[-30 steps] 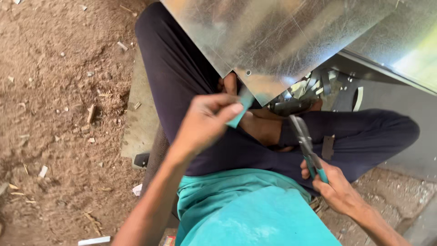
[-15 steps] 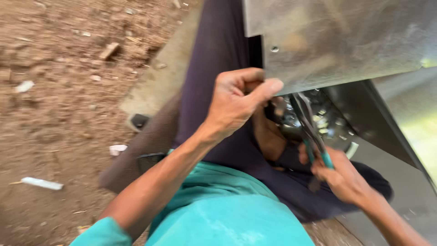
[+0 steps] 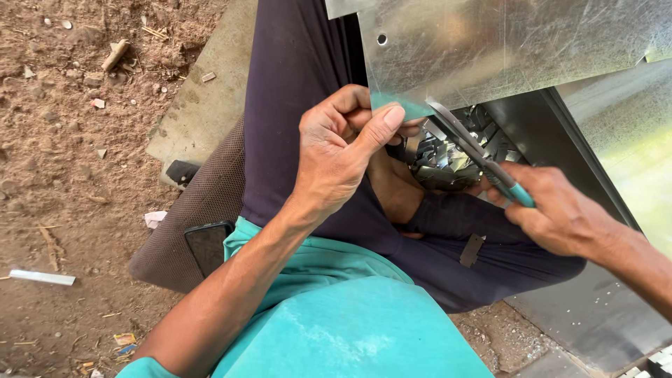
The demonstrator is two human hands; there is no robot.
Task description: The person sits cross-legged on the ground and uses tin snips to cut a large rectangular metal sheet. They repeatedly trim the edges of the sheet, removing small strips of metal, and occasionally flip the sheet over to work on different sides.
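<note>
Left hand (image 3: 336,157) pinching the lower edge of the galvanized steel sheet (image 3: 504,49) above the lap; right hand (image 3: 560,210) closed on teal-handled tin snips (image 3: 476,155), blades at that edge. Risky: thumb near blades, sharp offcuts (image 3: 441,157) heaped below.

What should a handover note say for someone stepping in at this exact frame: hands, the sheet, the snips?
Left hand: pinches the lower corner of the galvanised metal sheet, thumb on top.
Right hand: grips the teal-handled snips, blades at the sheet's lower edge beside the left thumb.
Offcuts: a pile of shiny scraps lies between the crossed legs.
Done: judging by the scraps, some trimming.
Left: cannot tell how much more cutting remains.
</note>
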